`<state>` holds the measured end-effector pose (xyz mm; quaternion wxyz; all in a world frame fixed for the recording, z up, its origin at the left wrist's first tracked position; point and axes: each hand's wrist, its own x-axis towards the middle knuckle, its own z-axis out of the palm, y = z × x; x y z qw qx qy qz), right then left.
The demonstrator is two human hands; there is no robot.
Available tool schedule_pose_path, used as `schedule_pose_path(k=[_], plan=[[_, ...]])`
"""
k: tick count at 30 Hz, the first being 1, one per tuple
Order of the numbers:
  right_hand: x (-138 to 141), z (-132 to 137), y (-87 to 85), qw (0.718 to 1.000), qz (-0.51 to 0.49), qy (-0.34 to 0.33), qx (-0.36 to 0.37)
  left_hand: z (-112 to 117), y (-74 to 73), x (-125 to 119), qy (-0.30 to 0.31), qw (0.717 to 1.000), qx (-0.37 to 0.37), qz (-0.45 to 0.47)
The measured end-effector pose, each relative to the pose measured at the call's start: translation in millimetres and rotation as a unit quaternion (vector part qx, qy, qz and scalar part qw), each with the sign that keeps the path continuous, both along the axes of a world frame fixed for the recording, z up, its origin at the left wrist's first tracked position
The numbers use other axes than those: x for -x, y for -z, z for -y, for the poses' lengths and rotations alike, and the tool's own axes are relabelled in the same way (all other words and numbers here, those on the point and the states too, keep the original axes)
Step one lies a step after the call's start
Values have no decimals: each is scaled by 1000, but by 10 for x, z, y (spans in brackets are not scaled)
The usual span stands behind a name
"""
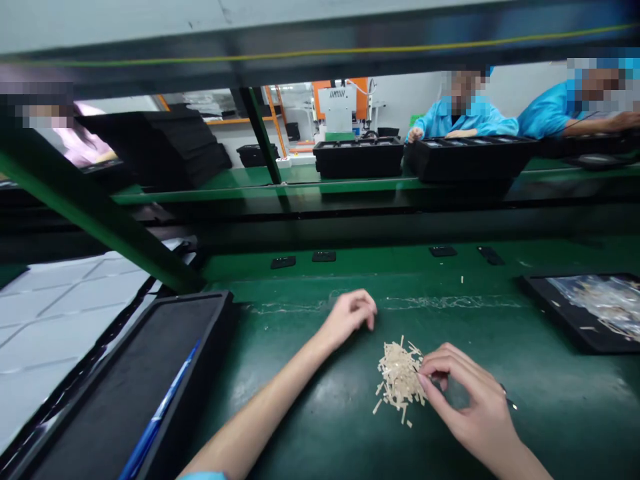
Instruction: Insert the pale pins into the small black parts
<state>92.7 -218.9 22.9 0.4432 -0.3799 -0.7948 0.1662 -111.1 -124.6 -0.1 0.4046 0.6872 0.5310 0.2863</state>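
A loose pile of small pale beige strips (400,375) lies on the green tabletop (310,413). My right hand (467,397) is at the pile's right edge, thumb and forefinger brought together in a pinch; whatever is between the tips is too small to make out. Beyond the pile and to its left, my left hand (353,311) hovers above the table, fingers loosely bent and somewhat apart, with nothing visible in them.
Left stands a black tray (125,353) with a blue pen-like stick (160,410). Another black tray (555,313) at right holds a plastic bag (600,300) of pale pieces. Several small dark flat parts (324,256) lie along the back. A green post (100,207) slants at left; co-workers sit beyond.
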Motion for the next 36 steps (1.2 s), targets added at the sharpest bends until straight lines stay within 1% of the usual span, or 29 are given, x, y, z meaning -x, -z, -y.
schedule_pose_path(k=[2,4,6,8,10,12,16,19,22,26,28,29,31,34,35,36], plan=[[9,8,32,1000,5,-6,10,-330,-37,124,-105,991,-65,-56],[32,23,73,1000,16,-8,13,-656,-37,240,-188,969,-119,-109],[60,40,114,999,33,-4,14,-925,14,324,-234,950,-143,-152],[84,56,147,999,51,1,13,-1113,103,378,-260,936,-146,-187],[99,65,167,998,67,1,8,-1223,198,415,-279,926,-142,-213],[103,68,178,997,73,-1,7,-1272,273,452,-297,917,-137,-230],[90,53,195,997,70,4,11,-1257,338,516,-318,910,-124,-236],[81,32,210,997,72,19,6,-1199,326,527,-333,909,-121,-219],[86,18,220,996,81,35,4,-1138,251,508,-339,915,-123,-180],[104,24,228,997,67,40,3,-1015,91,407,-334,929,-137,-85],[108,22,230,997,45,54,23,-868,43,285,-325,936,-135,-21],[106,15,228,996,31,65,44,-756,38,203,-314,941,-127,13],[96,-8,214,991,3,86,104,-442,66,10,-273,953,-101,80],[69,-52,173,974,-55,102,193,184,139,-266,-185,969,-48,157],[62,-62,158,968,-80,105,213,393,155,-333,-147,970,-25,194],[57,-68,146,962,-106,109,227,580,161,-382,-89,950,25,297]])
